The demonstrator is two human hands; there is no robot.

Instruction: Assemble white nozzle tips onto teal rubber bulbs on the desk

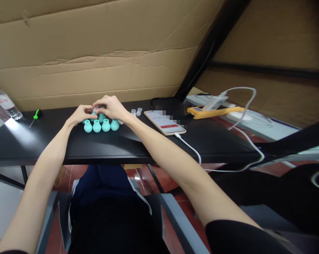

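Both my hands meet over a black table, at its far side. My left hand and my right hand are closed in a pinch on a small clear cap sitting on a teal rubber bulb. A row of several teal bulbs stands just in front of my fingers. Two more clear caps lie to the right of my right hand.
A phone with a white cable lies right of the bulbs. A green-handled screwdriver and a water bottle are at the left. A yellow tool and cardboard wall stand behind.
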